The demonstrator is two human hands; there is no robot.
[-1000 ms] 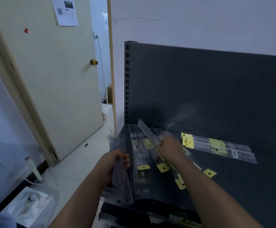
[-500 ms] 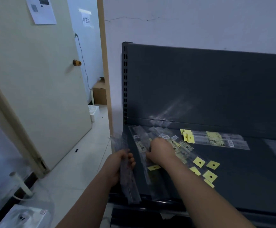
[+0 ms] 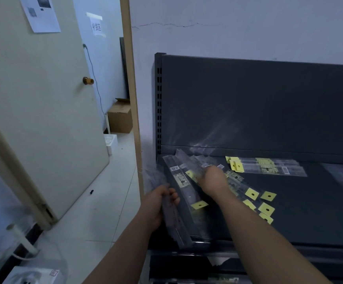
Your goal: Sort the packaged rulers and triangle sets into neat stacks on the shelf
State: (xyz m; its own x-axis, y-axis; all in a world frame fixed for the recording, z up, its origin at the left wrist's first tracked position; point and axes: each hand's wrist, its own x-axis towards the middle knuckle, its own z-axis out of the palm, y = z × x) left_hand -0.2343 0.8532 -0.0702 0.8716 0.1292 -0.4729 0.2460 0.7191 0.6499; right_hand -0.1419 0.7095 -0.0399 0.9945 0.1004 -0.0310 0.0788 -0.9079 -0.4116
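Clear plastic sleeves wrapped every ruler on the dark grey shelf [image 3: 310, 218]. The left hand [image 3: 158, 203] gripped a bundle of rulers [image 3: 175, 224] at the shelf's front left corner. Its fingers were curled round the bundle's edge, and the bundle ran down past the shelf's front lip. The right hand [image 3: 213, 179] lay knuckles-up on the loose rulers [image 3: 236, 186] fanned across the left part of the shelf. Its fingertips were hidden under the hand, so whether it pinched a packet or only pressed on the heap could not be told. The yellow tabs [image 3: 268, 196] of that fan pointed toward the front right. Near the back panel a tidy stack [image 3: 273, 168] lay crosswise, its yellow ends to the left. A single packet [image 3: 184, 181] lay between the two hands. To the left stood a pale door [image 3: 43, 99] and, beyond it, a cardboard box [image 3: 120, 117] on the floor.
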